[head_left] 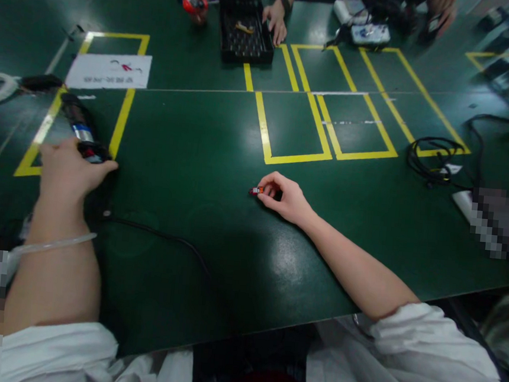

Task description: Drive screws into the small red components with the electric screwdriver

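Note:
My left hand point(71, 169) is wrapped round the lower end of a long black tool point(81, 131) with a blue and silver band, lying on the green table point(195, 150) inside a yellow taped box. A black cable point(161, 236) runs from it toward the table's near edge. My right hand point(283, 196) rests on the table near the middle and pinches a small red and black part point(255, 190) between thumb and fingertips.
Across the table another person's hands point(276, 20) touch a black tray point(245, 30); one holds a red object point(194, 4). Yellow taped boxes point(326, 126), a white paper sheet point(108, 71), coiled black cables point(435, 159) and white devices point(368, 33) lie around.

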Tool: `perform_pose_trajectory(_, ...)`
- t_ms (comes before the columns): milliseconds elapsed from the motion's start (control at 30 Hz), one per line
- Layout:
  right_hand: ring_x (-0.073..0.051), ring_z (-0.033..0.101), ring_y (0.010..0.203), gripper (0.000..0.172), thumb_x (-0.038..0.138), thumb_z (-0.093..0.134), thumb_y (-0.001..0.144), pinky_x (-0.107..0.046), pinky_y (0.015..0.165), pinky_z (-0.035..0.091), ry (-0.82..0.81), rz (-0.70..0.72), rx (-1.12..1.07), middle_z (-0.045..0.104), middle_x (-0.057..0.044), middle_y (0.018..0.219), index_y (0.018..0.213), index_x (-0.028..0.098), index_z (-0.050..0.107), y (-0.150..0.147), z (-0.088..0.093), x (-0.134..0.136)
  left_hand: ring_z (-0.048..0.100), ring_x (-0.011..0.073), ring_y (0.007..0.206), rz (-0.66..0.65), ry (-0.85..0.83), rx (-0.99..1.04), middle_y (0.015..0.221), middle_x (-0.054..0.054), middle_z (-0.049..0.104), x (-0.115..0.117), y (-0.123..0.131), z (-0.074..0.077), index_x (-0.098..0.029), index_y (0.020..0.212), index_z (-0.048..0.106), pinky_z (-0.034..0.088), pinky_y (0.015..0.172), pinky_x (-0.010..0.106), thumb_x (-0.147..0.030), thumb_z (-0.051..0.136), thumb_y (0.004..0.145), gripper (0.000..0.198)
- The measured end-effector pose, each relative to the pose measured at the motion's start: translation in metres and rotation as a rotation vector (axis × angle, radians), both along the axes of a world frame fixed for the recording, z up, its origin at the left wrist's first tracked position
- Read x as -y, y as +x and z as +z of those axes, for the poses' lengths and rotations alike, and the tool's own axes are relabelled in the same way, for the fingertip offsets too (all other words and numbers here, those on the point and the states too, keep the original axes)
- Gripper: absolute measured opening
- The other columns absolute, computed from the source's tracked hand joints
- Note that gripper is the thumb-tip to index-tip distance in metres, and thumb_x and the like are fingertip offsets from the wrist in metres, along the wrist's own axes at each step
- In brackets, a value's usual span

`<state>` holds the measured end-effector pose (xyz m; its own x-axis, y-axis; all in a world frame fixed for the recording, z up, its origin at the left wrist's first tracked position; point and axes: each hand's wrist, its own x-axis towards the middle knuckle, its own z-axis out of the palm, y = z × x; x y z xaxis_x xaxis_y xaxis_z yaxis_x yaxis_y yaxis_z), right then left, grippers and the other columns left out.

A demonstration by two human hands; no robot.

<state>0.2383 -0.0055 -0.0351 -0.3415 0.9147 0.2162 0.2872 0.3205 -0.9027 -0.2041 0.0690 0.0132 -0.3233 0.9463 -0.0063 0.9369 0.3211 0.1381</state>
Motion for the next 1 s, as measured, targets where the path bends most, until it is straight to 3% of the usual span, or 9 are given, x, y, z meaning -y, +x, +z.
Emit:
perform_pose_trajectory(133, -0.012, 0.056, 0.068, 0.014, 0.024, 0.067, 0.085, -0.026, 0.065, 0.047, 0.008, -0.026, 0.004, 0.063, 0.001, 0.081, 0.097, 0.019, 0.060, -0.001, -0.002, -0.001, 0.051, 0.0375, 0.125, -0.025, 0.000, -0.018, 0.139, 0.020, 0.046, 0.004, 0.048, 0.004, -0.007, 0.146, 0.047, 0.045, 0.110, 0.056, -0.058, 0.072, 0.078, 0.089)
perform_pose_trajectory(300, -0.012, 0.058, 0.070, 0.014, 0.024, 0.067, 0.084, -0.027, 0.066, 0.047, 0.038, -0.042, -0.001, 0.063, 0.001, 0.082, 0.095, 0.020, 0.059, -0.001, -0.004, -0.001, 0.057, 0.0380, 0.117, -0.262, 0.009, 0.011, 0.134, 0.020, 0.047, 0.018, 0.119, 0.009, -0.008, 0.148, 0.047, 0.051, 0.102, 0.057, -0.051, 0.072, 0.081, 0.082)
perform_pose_trajectory(533, -0.013, 0.060, 0.073, 0.014, 0.024, 0.067, 0.085, -0.028, 0.067, 0.048, 0.058, -0.057, 0.012, 0.063, 0.000, 0.084, 0.096, 0.020, 0.059, 0.000, -0.005, -0.001, 0.060, 0.0364, 0.117, -0.555, 0.054, 0.022, 0.131, 0.018, 0.051, 0.053, 0.193, -0.004, -0.015, 0.153, 0.042, 0.058, 0.093, 0.046, -0.044, 0.073, 0.082, 0.082)
perform_pose_trajectory(700, -0.014, 0.060, 0.074, 0.013, 0.023, 0.066, 0.085, -0.029, 0.067, 0.047, 0.091, -0.063, 0.021, 0.063, -0.001, 0.087, 0.095, 0.020, 0.059, 0.000, -0.004, -0.001, 0.060, 0.0332, 0.115, -0.679, 0.088, 0.087, 0.131, 0.016, 0.052, 0.075, 0.218, -0.010, -0.014, 0.153, 0.041, 0.058, 0.092, 0.043, -0.041, 0.072, 0.084, 0.080)
perform_pose_trajectory(1000, -0.015, 0.060, 0.078, 0.014, 0.017, 0.067, 0.085, -0.029, 0.073, 0.048, 0.152, 0.013, 0.074, 0.062, -0.001, 0.090, 0.096, 0.020, 0.059, 0.000, -0.005, 0.000, 0.062, 0.0320, 0.111, -0.767, 0.103, 0.155, 0.129, 0.016, 0.055, 0.090, 0.232, -0.014, -0.011, 0.153, 0.041, 0.058, 0.091, 0.043, -0.039, 0.071, 0.084, 0.080)
